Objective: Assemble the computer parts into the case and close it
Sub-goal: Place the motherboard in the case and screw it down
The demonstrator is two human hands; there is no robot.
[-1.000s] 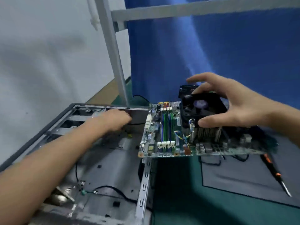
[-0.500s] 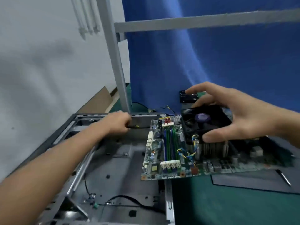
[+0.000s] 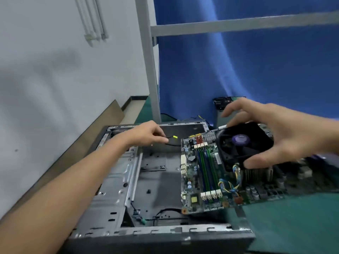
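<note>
The open case lies flat on the green mat, its bare metal floor facing up, with nothing mounted on the stretch that shows. Hanging over its right wall is the motherboard, level or nearly so. The left end sits above the case floor; the rest reaches out to the right over the mat. Its long axis runs left to right, across the case, and the memory slots point away from the person.

The right hand carries the whole board by the cooler fan. The thumb clamps the near edge and the fingers hook over the far edge, with the forefinger lifted clear.

The left hand is well apart from it, deep at the case's far wall. There it pinches a thin black cable with a small yellow tag, just beside the board's far left corner.

So the seat lies left of and below the board, and only the right hand can take it there. My read is that the left hand is keeping that cable out from under the board. The risk is the board's far corner coming down on the cable, or its edge catching the right wall.
</note>
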